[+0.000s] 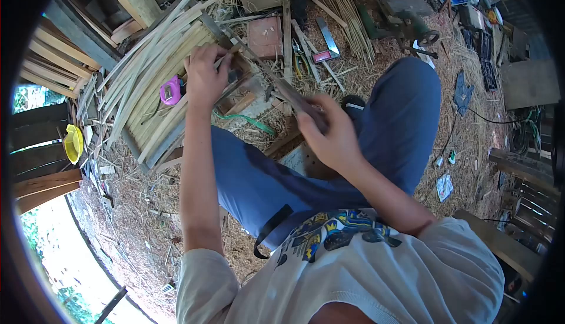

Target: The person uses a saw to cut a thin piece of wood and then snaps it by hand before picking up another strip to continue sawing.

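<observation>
My right hand [332, 130] is wrapped around the dark wooden handle [297, 99] of a long-handled knife. Its narrow dark blade [252, 55] points up and left toward my other hand. My left hand [206, 71] pinches a small piece of wood [233, 49] close to the blade, fingers bent over it. Beneath and beside that hand lies a fanned pile of pale bamboo strips [153, 80]. A pink tape measure [171, 91] rests on the strips, just left of my left wrist.
A square with a metal blade [327, 36], a bundle of thin sticks [351, 21] and a reddish block [264, 37] lie ahead. A bench vise [406, 15] stands at upper right. Green strapping [250, 122] curls near my knee. A yellow hard hat [73, 144] sits far left. Shavings cover the ground.
</observation>
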`<act>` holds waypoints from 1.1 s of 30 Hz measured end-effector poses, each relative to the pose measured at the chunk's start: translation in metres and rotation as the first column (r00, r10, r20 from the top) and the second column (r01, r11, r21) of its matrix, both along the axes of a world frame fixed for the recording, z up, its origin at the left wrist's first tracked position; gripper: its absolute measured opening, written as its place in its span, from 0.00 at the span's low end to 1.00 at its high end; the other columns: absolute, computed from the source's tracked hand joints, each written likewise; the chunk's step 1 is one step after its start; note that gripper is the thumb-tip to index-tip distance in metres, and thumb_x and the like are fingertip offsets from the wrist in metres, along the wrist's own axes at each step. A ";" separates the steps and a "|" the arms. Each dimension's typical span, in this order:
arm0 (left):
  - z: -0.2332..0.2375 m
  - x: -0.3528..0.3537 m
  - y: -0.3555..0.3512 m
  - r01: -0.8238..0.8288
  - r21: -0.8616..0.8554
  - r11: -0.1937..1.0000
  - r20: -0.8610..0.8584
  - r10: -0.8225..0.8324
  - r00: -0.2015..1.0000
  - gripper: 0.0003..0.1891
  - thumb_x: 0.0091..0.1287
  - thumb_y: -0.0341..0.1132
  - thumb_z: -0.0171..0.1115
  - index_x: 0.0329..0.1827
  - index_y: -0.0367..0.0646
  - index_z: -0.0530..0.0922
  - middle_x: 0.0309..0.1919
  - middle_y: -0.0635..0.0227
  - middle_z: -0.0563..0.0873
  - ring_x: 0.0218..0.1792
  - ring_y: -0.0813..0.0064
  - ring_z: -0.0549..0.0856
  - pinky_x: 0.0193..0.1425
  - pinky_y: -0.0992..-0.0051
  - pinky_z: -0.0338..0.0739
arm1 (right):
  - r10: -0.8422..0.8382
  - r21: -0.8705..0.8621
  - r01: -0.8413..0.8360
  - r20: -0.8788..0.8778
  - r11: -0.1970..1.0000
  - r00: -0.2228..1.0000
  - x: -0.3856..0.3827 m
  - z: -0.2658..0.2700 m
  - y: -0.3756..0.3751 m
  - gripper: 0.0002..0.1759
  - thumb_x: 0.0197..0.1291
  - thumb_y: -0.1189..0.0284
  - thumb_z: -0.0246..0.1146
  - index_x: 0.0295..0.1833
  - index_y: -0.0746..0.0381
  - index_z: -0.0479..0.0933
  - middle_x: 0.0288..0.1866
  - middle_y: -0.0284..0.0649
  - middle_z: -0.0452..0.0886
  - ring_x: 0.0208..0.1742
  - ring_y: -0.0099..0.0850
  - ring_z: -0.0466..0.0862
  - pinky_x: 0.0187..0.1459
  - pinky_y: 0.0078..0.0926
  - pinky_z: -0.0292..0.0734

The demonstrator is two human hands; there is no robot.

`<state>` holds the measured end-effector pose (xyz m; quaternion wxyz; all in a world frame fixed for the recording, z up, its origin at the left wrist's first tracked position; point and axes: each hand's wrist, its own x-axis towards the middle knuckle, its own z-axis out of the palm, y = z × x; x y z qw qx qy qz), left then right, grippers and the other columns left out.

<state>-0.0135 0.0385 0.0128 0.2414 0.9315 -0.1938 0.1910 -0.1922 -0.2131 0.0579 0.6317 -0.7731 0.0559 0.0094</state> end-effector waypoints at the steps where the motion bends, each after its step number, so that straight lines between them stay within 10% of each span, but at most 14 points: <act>1: 0.001 0.003 0.002 0.001 -0.015 1.000 -0.002 -0.001 1.000 0.06 0.67 0.35 0.76 0.40 0.46 0.86 0.39 0.68 0.88 0.49 0.59 0.84 0.59 0.55 0.71 | 0.001 0.015 0.000 -0.020 1.000 1.000 0.025 0.000 0.012 0.21 0.73 0.67 0.68 0.65 0.68 0.78 0.36 0.43 0.88 0.34 0.23 0.85 0.37 0.31 0.79; 9: 0.002 0.000 -0.001 -0.009 -0.020 1.000 -0.034 0.008 0.999 0.07 0.67 0.34 0.76 0.40 0.46 0.85 0.39 0.69 0.89 0.48 0.59 0.84 0.56 0.58 0.71 | 0.004 -0.026 -0.002 0.108 1.000 0.994 -0.016 -0.007 -0.012 0.21 0.73 0.66 0.68 0.65 0.65 0.78 0.32 0.43 0.86 0.33 0.25 0.86 0.36 0.31 0.78; 13: 0.003 -0.001 0.002 -0.035 -0.011 0.999 -0.008 0.035 0.999 0.07 0.67 0.35 0.76 0.40 0.46 0.85 0.39 0.69 0.88 0.48 0.59 0.84 0.56 0.58 0.71 | 0.089 -0.053 -0.103 -0.207 0.993 0.974 0.069 0.004 0.021 0.19 0.78 0.65 0.67 0.65 0.66 0.79 0.46 0.38 0.85 0.45 0.20 0.83 0.45 0.22 0.78; 17: 0.005 -0.001 -0.002 -0.035 -0.021 0.999 -0.019 0.034 0.999 0.07 0.67 0.35 0.76 0.41 0.46 0.85 0.38 0.68 0.88 0.48 0.58 0.84 0.56 0.57 0.71 | -0.001 -0.060 0.008 0.124 0.998 0.992 -0.016 -0.009 -0.008 0.20 0.74 0.62 0.68 0.60 0.66 0.78 0.35 0.46 0.87 0.34 0.34 0.88 0.39 0.38 0.81; 24: 0.001 0.006 0.003 -0.010 -0.004 1.000 0.026 0.010 1.000 0.07 0.67 0.35 0.76 0.41 0.46 0.85 0.39 0.68 0.87 0.49 0.58 0.84 0.56 0.57 0.71 | 0.056 0.045 -0.051 -0.131 0.998 0.990 0.043 -0.001 0.019 0.20 0.75 0.66 0.67 0.64 0.67 0.78 0.33 0.38 0.85 0.32 0.24 0.83 0.38 0.28 0.79; 27: 0.005 0.002 0.001 -0.015 -0.001 1.000 -0.011 0.015 1.000 0.07 0.68 0.35 0.75 0.41 0.46 0.85 0.39 0.68 0.87 0.49 0.58 0.84 0.57 0.57 0.71 | 0.018 0.039 -0.022 0.109 0.999 0.994 -0.011 -0.005 -0.011 0.20 0.76 0.65 0.66 0.64 0.67 0.79 0.32 0.38 0.84 0.30 0.23 0.83 0.35 0.28 0.77; 33: 0.003 0.001 0.002 -0.009 -0.005 1.000 -0.003 0.009 1.000 0.06 0.68 0.35 0.76 0.40 0.46 0.85 0.39 0.68 0.88 0.47 0.59 0.84 0.57 0.58 0.71 | 0.025 -0.044 -0.025 -0.008 0.999 1.000 0.047 -0.004 0.017 0.22 0.75 0.61 0.67 0.63 0.67 0.78 0.32 0.45 0.85 0.30 0.31 0.84 0.36 0.34 0.78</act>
